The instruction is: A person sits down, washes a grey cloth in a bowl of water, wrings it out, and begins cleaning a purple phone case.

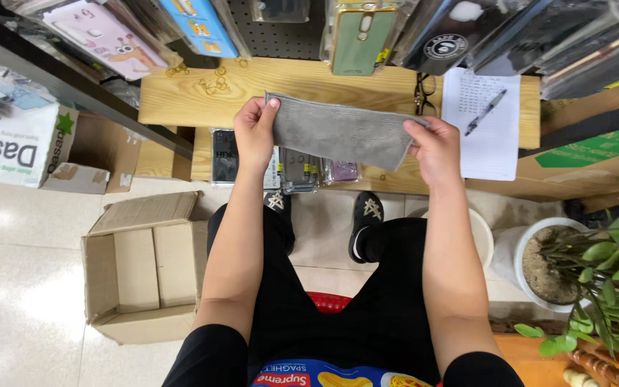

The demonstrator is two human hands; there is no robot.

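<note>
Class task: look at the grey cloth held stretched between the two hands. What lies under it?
Under the grey rectangular cloth lie the light wooden shelf and packaged phone cases, partly visible below its edge. Whatever lies directly beneath is covered.

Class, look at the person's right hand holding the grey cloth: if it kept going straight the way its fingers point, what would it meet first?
The right hand points up and left, so beyond the grey cloth it grips, it would probably first reach the wooden shelf; depth is unclear.

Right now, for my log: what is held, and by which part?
A grey cloth, stretched between the left hand and right hand, gripped at its two ends.
</note>
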